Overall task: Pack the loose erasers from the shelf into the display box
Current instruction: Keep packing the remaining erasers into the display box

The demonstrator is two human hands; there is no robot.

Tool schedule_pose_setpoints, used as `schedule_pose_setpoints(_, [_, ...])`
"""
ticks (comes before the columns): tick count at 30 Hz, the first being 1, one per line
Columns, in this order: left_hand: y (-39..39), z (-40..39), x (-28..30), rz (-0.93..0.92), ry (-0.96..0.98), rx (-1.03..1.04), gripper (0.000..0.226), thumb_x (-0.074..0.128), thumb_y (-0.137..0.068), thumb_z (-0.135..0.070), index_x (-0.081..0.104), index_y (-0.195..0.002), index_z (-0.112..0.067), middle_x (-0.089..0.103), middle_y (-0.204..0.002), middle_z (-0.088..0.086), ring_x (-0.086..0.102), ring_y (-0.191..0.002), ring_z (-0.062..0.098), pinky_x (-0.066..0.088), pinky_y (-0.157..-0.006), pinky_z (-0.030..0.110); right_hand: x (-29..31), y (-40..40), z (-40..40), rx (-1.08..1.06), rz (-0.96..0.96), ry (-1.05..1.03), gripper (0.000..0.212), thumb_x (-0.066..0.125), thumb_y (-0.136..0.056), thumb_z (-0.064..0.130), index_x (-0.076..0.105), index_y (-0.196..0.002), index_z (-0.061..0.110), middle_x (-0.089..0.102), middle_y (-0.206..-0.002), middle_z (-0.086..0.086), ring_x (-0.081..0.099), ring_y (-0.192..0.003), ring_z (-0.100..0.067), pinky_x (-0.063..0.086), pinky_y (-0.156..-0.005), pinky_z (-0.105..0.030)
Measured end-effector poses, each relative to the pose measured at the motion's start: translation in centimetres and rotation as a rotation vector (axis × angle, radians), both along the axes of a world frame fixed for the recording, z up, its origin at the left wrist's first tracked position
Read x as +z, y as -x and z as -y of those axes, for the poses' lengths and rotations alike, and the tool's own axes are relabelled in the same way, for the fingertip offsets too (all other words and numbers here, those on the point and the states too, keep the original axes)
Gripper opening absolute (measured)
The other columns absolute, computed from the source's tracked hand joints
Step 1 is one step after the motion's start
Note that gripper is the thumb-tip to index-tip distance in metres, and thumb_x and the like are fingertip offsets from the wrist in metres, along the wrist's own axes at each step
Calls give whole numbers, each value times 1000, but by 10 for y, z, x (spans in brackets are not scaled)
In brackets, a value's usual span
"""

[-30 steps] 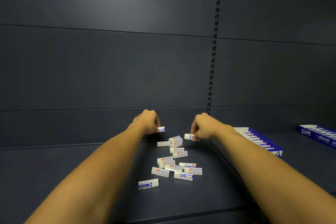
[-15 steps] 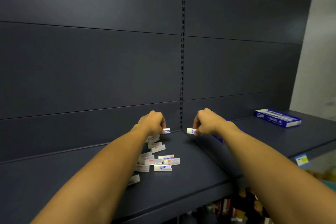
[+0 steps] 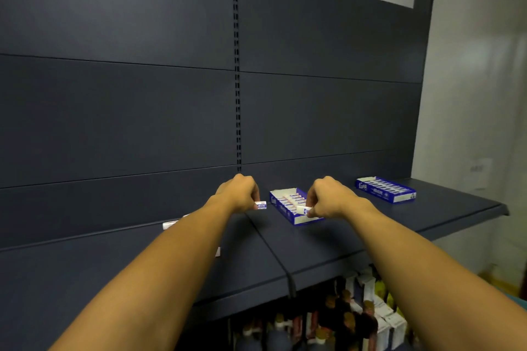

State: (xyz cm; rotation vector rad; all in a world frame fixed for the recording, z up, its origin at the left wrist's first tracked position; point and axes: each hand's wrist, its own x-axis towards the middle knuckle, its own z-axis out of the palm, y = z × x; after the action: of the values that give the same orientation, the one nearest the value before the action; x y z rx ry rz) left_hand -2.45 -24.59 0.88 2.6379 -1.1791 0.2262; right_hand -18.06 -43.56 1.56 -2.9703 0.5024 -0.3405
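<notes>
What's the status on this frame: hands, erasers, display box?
Left hand pinches an eraser short of the box. Right hand holds another eraser over the near display box, partly filled. Nothing in the way.

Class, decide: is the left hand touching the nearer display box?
Apart. The head view shows bare shelf between the left hand and the nearer display box.

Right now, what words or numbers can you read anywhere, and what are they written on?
"Live": white brand lettering, only roughly legible, on the end of the far display box.
Near display box: white logo on its side, too blurred to read.
Eraser in the left hand: blue label, too small to read.
Eraser in the right hand: blue mark, unreadable.
Packages under the shelf: print blurred.
</notes>
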Motion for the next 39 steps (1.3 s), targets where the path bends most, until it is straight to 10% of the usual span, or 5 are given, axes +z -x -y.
schedule_pose_setpoints(19, [37, 84, 1, 37, -4, 65, 23, 74, -91, -28, 71, -111, -17, 70, -118, 1, 65, -102, 18, 59, -86, 40, -5, 33, 93, 39, 8, 13, 15, 78, -83, 33, 72, -93, 23, 67, -90, 4, 65, -83, -13, 59, -77, -34])
schedule_pose_setpoints(39, [-89, 139, -19, -14, 14, 102, 23, 78, -84, -32, 73, -103, -20, 71, -97, -5, 66, -84, 13, 60, -77, 36, -12, -118, 162, 156, 40, -2, 16, 78, -79, 35, 72, -88, 23, 67, -86, 8, 64, -78, -11, 59, -72, -33])
